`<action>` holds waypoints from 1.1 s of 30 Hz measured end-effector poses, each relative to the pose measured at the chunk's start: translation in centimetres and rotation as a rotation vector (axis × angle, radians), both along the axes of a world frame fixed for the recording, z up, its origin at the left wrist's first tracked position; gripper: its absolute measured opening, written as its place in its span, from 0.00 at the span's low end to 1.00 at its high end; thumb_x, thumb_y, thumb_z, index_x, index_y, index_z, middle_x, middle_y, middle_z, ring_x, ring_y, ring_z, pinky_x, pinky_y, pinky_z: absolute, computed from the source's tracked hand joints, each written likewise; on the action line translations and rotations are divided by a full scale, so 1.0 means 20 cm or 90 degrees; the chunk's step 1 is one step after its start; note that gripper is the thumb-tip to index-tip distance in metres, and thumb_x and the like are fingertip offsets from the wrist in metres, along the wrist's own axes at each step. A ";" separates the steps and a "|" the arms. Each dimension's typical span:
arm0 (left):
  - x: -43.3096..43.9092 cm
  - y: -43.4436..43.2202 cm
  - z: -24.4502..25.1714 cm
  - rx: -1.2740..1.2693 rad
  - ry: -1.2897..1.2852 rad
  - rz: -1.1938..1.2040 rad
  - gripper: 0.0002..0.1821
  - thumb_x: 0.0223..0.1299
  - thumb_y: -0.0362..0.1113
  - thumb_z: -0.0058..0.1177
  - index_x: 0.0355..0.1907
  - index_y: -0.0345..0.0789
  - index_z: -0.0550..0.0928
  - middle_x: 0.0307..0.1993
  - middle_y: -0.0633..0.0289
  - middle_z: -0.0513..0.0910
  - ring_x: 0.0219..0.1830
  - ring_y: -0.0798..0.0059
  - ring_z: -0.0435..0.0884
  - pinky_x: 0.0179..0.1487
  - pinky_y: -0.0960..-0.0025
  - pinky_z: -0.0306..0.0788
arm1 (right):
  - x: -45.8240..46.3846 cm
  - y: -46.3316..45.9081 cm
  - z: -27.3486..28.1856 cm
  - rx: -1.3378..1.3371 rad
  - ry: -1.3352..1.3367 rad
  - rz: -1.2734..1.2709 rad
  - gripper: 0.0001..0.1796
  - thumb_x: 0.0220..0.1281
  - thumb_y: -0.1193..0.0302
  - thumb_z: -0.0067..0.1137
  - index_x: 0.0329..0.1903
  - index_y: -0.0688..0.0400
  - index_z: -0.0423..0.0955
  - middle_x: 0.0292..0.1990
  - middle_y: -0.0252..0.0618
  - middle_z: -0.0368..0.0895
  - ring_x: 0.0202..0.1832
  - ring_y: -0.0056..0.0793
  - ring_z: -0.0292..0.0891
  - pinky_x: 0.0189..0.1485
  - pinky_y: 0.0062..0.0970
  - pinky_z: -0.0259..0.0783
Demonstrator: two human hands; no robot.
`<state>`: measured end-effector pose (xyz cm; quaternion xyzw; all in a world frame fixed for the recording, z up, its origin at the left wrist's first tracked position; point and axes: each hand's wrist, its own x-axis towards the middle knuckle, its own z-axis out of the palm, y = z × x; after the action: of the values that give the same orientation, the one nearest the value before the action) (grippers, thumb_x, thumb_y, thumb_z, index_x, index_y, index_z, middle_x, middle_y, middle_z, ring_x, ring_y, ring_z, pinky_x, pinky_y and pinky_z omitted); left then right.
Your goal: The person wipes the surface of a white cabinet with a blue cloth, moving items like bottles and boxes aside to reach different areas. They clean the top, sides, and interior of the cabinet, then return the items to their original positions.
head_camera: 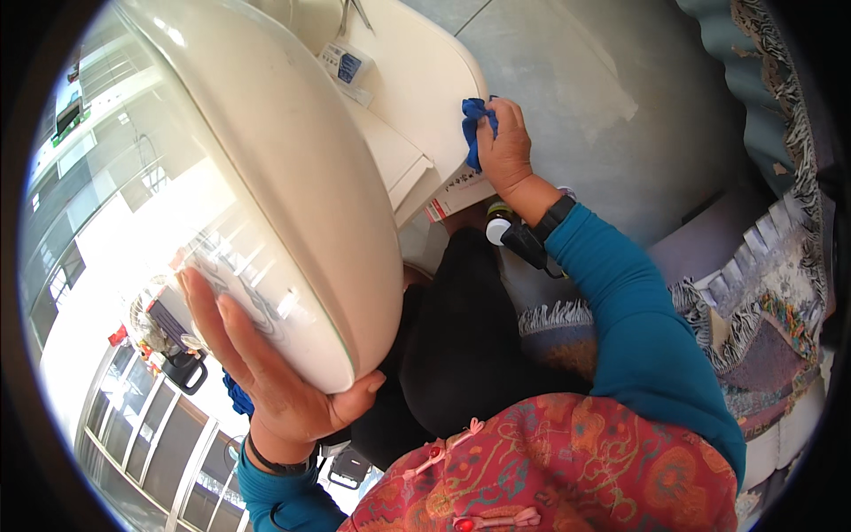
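A large cream top with a glossy, reflecting surface (pixel 326 219) rises tilted at the left. My left hand (pixel 279 386) grips its near rounded end, with fingers flat on the glossy face and the thumb at the rim. My right hand (pixel 508 143) is closed around a crumpled blue cloth (pixel 473 130). The cloth touches the curved edge of a lower cream surface (pixel 425 73), beyond the tilted top. Part of that surface is hidden behind the top.
On the lower surface are a small white and blue box (pixel 344 63) and metal tongs or similar prongs (pixel 356 14). Below my right wrist stand a white-capped bottle (pixel 497 229) and a printed carton (pixel 462 193). A fringed woven cover (pixel 764 372) lies at right, over the grey floor (pixel 585 133).
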<state>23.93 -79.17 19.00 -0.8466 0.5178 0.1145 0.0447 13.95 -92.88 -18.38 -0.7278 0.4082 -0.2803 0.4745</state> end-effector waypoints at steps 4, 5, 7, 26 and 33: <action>0.01 0.00 0.01 0.014 0.007 -0.008 0.61 0.54 0.76 0.46 0.75 0.31 0.43 0.74 0.36 0.40 0.76 0.39 0.40 0.74 0.43 0.45 | 0.33 -0.29 -0.03 -0.022 0.099 0.083 0.10 0.61 0.68 0.54 0.43 0.56 0.77 0.41 0.47 0.80 0.46 0.52 0.76 0.49 0.42 0.73; 0.01 0.01 0.01 0.027 0.005 -0.015 0.61 0.54 0.76 0.46 0.75 0.31 0.43 0.74 0.36 0.39 0.76 0.39 0.40 0.74 0.43 0.45 | 0.47 -0.38 -0.03 -0.088 0.093 0.128 0.10 0.61 0.65 0.53 0.40 0.54 0.79 0.40 0.45 0.81 0.46 0.51 0.76 0.49 0.43 0.73; 0.00 0.01 0.02 0.023 0.005 -0.016 0.62 0.54 0.76 0.46 0.75 0.31 0.43 0.74 0.35 0.39 0.76 0.38 0.40 0.74 0.42 0.45 | 0.83 -0.50 0.00 -0.018 0.212 0.217 0.11 0.61 0.64 0.52 0.41 0.53 0.80 0.39 0.45 0.81 0.45 0.51 0.76 0.49 0.46 0.72; 0.01 0.00 0.00 0.006 -0.003 -0.019 0.60 0.55 0.74 0.48 0.76 0.34 0.44 0.74 0.38 0.40 0.77 0.41 0.40 0.73 0.42 0.45 | -0.04 0.08 0.16 -0.495 -0.016 0.433 0.03 0.51 0.67 0.51 0.29 0.48 0.74 0.36 0.31 0.71 0.47 0.34 0.67 0.44 0.32 0.63; 0.01 0.02 -0.02 -0.004 -0.019 -0.002 0.60 0.54 0.76 0.45 0.76 0.33 0.45 0.74 0.39 0.43 0.77 0.42 0.42 0.74 0.43 0.42 | 0.01 0.07 0.11 -0.385 0.058 0.542 0.04 0.49 0.67 0.52 0.21 0.46 0.72 0.33 0.28 0.70 0.43 0.30 0.66 0.40 0.30 0.61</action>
<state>24.03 -78.79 18.70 -0.8474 0.5190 0.1001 0.0496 14.25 -91.40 -16.22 -0.9451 -0.0025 -0.1359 0.2971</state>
